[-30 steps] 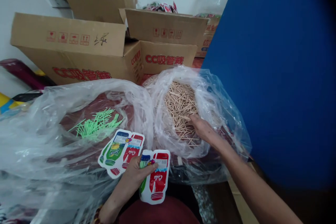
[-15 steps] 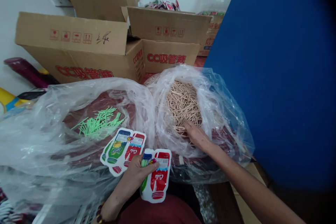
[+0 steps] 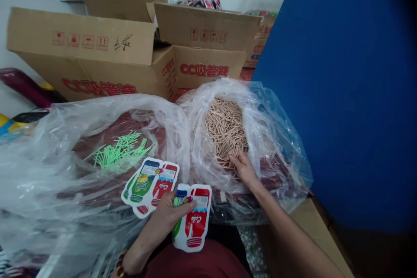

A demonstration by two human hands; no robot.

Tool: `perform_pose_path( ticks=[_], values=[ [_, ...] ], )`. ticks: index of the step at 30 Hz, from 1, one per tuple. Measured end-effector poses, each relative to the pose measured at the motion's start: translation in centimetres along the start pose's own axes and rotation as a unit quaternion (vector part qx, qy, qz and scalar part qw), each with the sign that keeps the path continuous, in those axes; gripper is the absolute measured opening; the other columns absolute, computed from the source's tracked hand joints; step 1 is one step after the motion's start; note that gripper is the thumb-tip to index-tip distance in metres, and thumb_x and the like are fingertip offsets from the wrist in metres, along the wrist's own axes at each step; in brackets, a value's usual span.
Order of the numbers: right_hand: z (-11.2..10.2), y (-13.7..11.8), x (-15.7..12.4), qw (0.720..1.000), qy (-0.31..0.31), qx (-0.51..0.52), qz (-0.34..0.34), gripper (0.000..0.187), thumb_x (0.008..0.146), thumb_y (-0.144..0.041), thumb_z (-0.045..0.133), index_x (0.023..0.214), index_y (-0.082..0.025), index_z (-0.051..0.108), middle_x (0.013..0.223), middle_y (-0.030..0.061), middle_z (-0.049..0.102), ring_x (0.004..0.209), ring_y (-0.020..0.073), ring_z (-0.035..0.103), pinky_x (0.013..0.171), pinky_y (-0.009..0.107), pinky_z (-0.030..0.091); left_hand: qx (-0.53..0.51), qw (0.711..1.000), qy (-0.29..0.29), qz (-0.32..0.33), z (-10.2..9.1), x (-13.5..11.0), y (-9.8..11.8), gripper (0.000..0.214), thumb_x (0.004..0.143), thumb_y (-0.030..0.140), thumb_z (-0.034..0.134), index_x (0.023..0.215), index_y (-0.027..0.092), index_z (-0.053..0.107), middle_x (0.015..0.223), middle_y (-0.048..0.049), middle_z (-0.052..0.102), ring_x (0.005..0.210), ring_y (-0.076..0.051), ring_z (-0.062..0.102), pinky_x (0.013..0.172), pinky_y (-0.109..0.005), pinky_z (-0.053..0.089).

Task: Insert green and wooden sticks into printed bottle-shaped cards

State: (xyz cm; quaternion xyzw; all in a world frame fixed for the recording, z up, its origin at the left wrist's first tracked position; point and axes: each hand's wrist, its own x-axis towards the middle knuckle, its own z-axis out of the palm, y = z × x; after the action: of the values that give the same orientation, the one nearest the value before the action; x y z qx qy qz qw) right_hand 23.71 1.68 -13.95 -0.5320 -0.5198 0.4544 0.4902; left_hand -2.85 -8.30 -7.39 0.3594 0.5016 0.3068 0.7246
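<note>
My left hand [image 3: 165,217] is closed on a flat bottle-shaped pouch [image 3: 197,228], printed with a red Cola bottle and a green one partly covered by my fingers. Just left of it, a few similar pouches [image 3: 141,186] with Sprite and Cola prints lie overlapping on clear plastic. My right hand [image 3: 243,168] reaches into the near edge of a heap of thin brown sticks [image 3: 224,124] inside an open clear plastic bag [image 3: 200,156]. Its thumb and fingers are pinched on some brown sticks. A smaller pile of green sticks [image 3: 119,152] lies on the left in another open bag [image 3: 177,126].
Open cardboard boxes [image 3: 81,67] with red lettering stand behind the bags, one more box [image 3: 208,63] beside them. A large blue panel [image 3: 332,95] borders the right side. Dark red and yellow objects [image 3: 24,87] sit at the far left.
My right hand has drawn its fingertips up out of the brown sticks, and they now show closed together. My left hand keeps the pouch in nearly the same spot. The view has shifted slightly.
</note>
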Motion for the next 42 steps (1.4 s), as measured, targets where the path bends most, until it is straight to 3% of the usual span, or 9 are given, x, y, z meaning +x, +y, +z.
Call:
perform_pose_path(
  ticks=[11,14,17,21,24,28,31,35,42],
  values=[
    [0.1,-0.6,-0.3,1.000,-0.002,0.021,0.006,0.021,0.080,-0.041,0.061,0.086,-0.020,0.061,0.082,0.0012,0.067,0.081,0.0186,0.059,0.083,0.035,0.045,-0.008,0.999,0.048,0.008,-0.2,0.3,-0.1,0.028,0.068,0.033,0.078,0.086,0.014,0.068,0.082,-0.0056,0.075,0.071,-0.020,0.068,0.068,-0.029,0.055],
    [0.1,-1.2,0.2,0.989,0.023,0.146,0.030,0.021,0.079,-0.039,0.064,0.090,-0.021,0.061,0.080,0.0002,0.067,0.075,0.0173,0.062,0.080,0.035,0.049,0.009,0.998,0.053,0.014,-0.3,0.4,-0.3,0.028,0.070,0.035,0.077,0.085,0.013,0.068,0.080,-0.0056,0.075,0.069,-0.019,0.067,0.067,-0.029,0.054],
    [0.0,-2.5,0.8,0.955,0.046,0.290,0.041,0.022,0.074,-0.032,0.071,0.089,-0.021,0.059,0.076,-0.0010,0.066,0.076,0.0175,0.064,0.080,0.037,0.051,0.022,0.999,0.047,0.016,-0.3,0.4,-0.3,0.027,0.073,0.037,0.073,0.085,0.013,0.068,0.078,-0.0059,0.074,0.067,-0.018,0.066,0.066,-0.027,0.052],
    [0.2,-4.2,0.8,0.931,0.046,0.354,0.072,0.023,0.071,-0.027,0.073,0.088,-0.021,0.058,0.074,-0.0024,0.063,0.074,0.0162,0.064,0.073,0.034,0.053,0.043,0.998,0.043,0.031,0.0,0.5,0.0,0.025,0.077,0.037,0.070,0.084,0.013,0.068,0.076,-0.0058,0.073,0.064,-0.017,0.064,0.063,-0.025,0.050],
    [0.9,-5.1,0.0,0.962,-0.014,0.262,0.076,0.024,0.075,-0.034,0.070,0.090,-0.021,0.057,0.073,-0.0024,0.061,0.069,0.0147,0.061,0.065,0.029,0.050,0.051,0.997,0.040,0.049,0.5,0.9,0.7,0.023,0.075,0.034,0.071,0.078,0.011,0.068,0.073,-0.0049,0.071,0.062,-0.015,0.062,0.061,-0.024,0.048],
    [2.1,-7.0,-1.3,0.991,-0.128,0.011,-0.025,0.023,0.086,-0.043,0.055,0.088,-0.020,0.058,0.077,-0.0006,0.061,0.065,0.0124,0.053,0.062,0.025,0.043,0.020,0.998,0.015,0.053,1.1,2.0,1.7,0.019,0.071,0.029,0.074,0.073,0.011,0.068,0.072,-0.0040,0.070,0.062,-0.014,0.061,0.062,-0.023,0.048],
    [3.0,-8.7,-2.4,0.964,-0.208,-0.132,-0.098,0.023,0.094,-0.038,0.043,0.086,-0.020,0.055,0.080,0.0002,0.059,0.071,0.0129,0.052,0.066,0.025,0.040,0.012,0.998,-0.011,0.062,1.3,2.8,2.0,0.019,0.071,0.029,0.074,0.075,0.011,0.069,0.073,-0.0040,0.070,0.063,-0.014,0.061,0.061,-0.022,0.047],
    [3.7,-9.8,-3.3,0.926,-0.262,-0.218,-0.165,0.016,0.095,-0.028,0.041,0.082,-0.021,0.048,0.079,-0.0008,0.054,0.072,0.0129,0.049,0.066,0.025,0.038,0.005,0.997,-0.022,0.069,1.4,3.6,1.9,0.019,0.070,0.027,0.075,0.078,0.012,0.068,0.075,-0.0033,0.071,0.064,-0.014,0.062,0.062,-0.022,0.047],
    [3.8,-9.6,-3.5,0.908,-0.294,-0.254,-0.159,0.015,0.095,-0.029,0.041,0.083,-0.022,0.045,0.076,-0.0013,0.052,0.069,0.0136,0.049,0.063,0.025,0.036,0.058,0.995,0.000,0.085,1.5,3.4,2.3,0.022,0.069,0.028,0.075,0.084,0.013,0.068,0.078,-0.0033,0.072,0.066,-0.016,0.063,0.062,-0.024,0.049]
  ],
)
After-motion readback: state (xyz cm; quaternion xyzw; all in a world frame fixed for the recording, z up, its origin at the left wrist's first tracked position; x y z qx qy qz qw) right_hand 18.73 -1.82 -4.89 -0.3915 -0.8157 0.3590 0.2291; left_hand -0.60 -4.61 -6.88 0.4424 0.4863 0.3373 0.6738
